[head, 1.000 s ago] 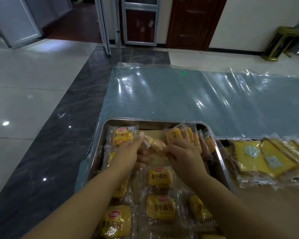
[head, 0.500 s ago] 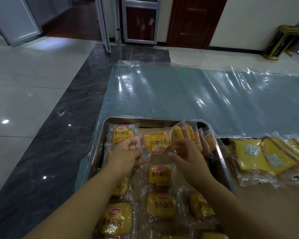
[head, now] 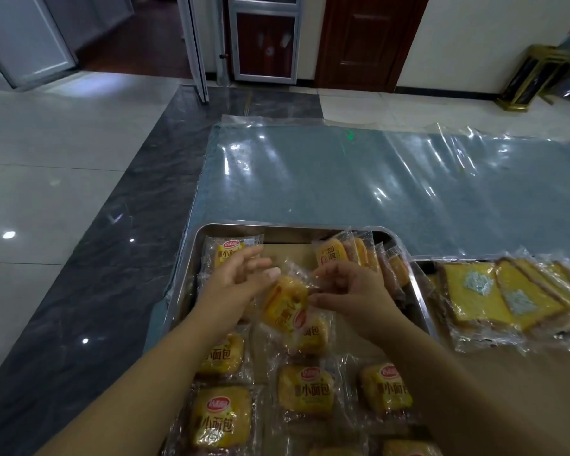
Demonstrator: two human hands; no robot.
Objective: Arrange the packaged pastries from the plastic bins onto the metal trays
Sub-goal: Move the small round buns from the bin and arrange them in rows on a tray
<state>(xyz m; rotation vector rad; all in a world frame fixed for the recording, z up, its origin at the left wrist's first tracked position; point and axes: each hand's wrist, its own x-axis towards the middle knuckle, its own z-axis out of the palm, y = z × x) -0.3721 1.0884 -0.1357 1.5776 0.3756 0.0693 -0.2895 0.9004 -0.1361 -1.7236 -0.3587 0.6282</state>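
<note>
Floor: glossy pale tiles with a dark marbled strip; wide and bare off the worktop's left edge.
Worktop: blue-grey cloth under wrinkled clear film; far half open and flat beyond the tray.
Tray: brushed metal, rounded corners, raised rim; sits at the near left, its left rim close to the worktop edge. Bare brown floor shows between the two far corner packs.
Second tray: just beside the first, rims nearly touching.
Buns: yellow, square-ish, in crinkly clear wrappers with red logos; flat in rows near the camera, one flat at the far left corner, several on edge along the right rim.
Held bun: tilted above the tray's middle, over the flat rows.
Right hand: pinching the wrapper's clear end.
Left hand: fingers spread, tips at the wrapper's left edge; firm grip or mere touch, cannot tell.
Cake slices: flat yellow slabs in film, overlapping in the second tray.
</note>
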